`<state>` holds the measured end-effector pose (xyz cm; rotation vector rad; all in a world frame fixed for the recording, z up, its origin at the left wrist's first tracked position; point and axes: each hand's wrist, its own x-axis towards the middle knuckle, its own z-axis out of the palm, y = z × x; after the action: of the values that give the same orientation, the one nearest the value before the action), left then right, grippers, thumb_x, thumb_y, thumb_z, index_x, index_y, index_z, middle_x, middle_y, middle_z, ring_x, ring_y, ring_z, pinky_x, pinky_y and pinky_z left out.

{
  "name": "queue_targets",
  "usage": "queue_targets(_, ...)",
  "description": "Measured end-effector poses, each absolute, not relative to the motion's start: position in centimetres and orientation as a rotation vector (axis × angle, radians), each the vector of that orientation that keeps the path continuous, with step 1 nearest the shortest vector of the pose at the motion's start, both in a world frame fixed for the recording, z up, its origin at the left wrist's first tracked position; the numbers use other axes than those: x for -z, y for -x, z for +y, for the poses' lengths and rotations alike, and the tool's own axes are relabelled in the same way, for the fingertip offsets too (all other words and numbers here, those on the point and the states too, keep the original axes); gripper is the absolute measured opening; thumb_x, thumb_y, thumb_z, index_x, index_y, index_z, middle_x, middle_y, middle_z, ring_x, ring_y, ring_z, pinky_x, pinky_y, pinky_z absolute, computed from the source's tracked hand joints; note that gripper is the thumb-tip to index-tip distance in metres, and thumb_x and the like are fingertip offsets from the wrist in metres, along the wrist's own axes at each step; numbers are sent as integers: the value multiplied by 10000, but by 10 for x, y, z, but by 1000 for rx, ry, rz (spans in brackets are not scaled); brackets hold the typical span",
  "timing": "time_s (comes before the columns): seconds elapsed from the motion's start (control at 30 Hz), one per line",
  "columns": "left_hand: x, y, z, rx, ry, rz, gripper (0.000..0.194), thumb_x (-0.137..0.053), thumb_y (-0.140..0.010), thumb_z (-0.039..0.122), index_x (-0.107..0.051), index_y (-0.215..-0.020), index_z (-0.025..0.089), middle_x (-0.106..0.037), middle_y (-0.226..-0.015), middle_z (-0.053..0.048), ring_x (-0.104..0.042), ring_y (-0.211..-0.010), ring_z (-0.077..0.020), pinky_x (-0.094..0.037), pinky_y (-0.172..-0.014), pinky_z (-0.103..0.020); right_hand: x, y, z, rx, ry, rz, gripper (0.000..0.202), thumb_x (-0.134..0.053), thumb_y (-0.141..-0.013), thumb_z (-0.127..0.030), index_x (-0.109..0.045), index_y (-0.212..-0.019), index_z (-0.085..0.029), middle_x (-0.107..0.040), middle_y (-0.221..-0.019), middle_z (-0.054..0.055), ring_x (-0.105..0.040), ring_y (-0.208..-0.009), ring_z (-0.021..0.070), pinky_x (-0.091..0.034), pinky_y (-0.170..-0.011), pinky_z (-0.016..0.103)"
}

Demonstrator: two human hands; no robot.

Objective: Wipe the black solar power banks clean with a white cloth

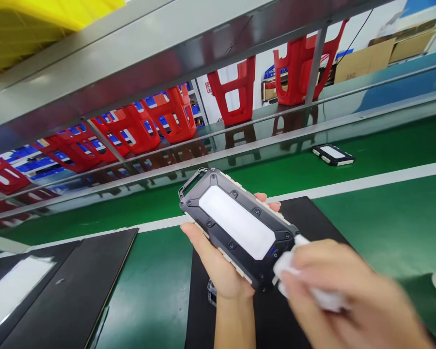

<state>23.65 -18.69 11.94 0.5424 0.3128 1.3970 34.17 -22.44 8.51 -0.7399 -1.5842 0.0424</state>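
Wiping looks underway: the black device lies cradled in the left hand above a black mat, the right hand pinching a white cloth against its lower corner; most of the white panel seems unwiped

Black rugged power bank (white panel up), tilted, white cloth at its corner.
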Motion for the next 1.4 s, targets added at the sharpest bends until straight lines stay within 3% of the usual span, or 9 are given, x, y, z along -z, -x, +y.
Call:
queue_targets(0.13,-120,-239,-189,-1478,-516,332,812,-259,-694,837,-675,-1024,222,-683,-912,-68,-657,-829,-224,-541,-750,-342,-89,-326,-213,203,588,-1701,129,-560,-845,-3,-586,-879,-125,-665,-785,36,-595,-675,144,-490,-634,274)
queue_targets(0.4,-121,-237,-191,-1519,-544,340,857,-199,-708,834,-703,-924,176,-682,-930,-77,-648,-848,-220,-531,-799,-352,-91,-345,-196,196,711,-1605,215,-608,-782,52,-607,-870,-145,-599,-805,58,-567,-710,162,-477,-620,287)
queue_targets(0.57,-124,-229,-190,-1434,-522,392,873,-171,-698,842,-699,-937,190,-671,-948,-90,-642,-852,-240,-526,-776,-380,-92,-357,-191,202,1053,-1326,95,-655,-839,-153,-598,-805,-221,-610,-736,3,-586,-693,161,-477,-600,263)
queue_targets(0.67,-124,-229,-189,-1425,-536,402,892,-130,-701,840,-700,-933,194,-673,-926,-87,-642,-845,-241,-524,-756,-364,-92,-352,-205,83,1027,-1320,64,-655,-849,-201,-596,-834,-220,-628,-774,5,-602,-696,151,-496,-617,254)
queue_targets(0.83,-124,-233,-189,-1419,-498,380,878,-186,-683,854,-674,-982,189,-670,-906,-98,-645,-816,-239,-522,-712,-346,-86,-337,-222,9,587,-1777,74,-574,-884,-82,-617,-906,-138,-673,-814,49,-628,-710,141,-527,-617,250)
queue_targets(1.13,-123,-231,-190,-1482,-531,393,842,-181,-720,824,-670,-978,190,-672,-893,-84,-649,-793,-220,-520,-723,-335,-81,-344,-200,273,573,-1697,193,-644,-766,72,-622,-874,-87,-630,-820,92,-595,-745,181,-505,-597,296)
queue_targets(1.3,-125,-229,-191,-1462,-559,395,858,-149,-716,830,-684,-943,198,-671,-885,-74,-648,-802,-214,-523,-732,-327,-84,-353,-197,271,878,-1454,170,-671,-806,-42,-618,-869,-190,-615,-760,3,-586,-704,146,-506,-660,276)
queue_targets(1.4,-124,-231,-192,-1436,-565,431,920,-124,-678,860,-686,-920,173,-667,-882,-86,-646,-787,-225,-521,-731,-344,-90,-351,-203,178,789,-1552,109,-641,-850,-108,-622,-916,-193,-632,-805,12,-603,-734,149,-510,-687,271)
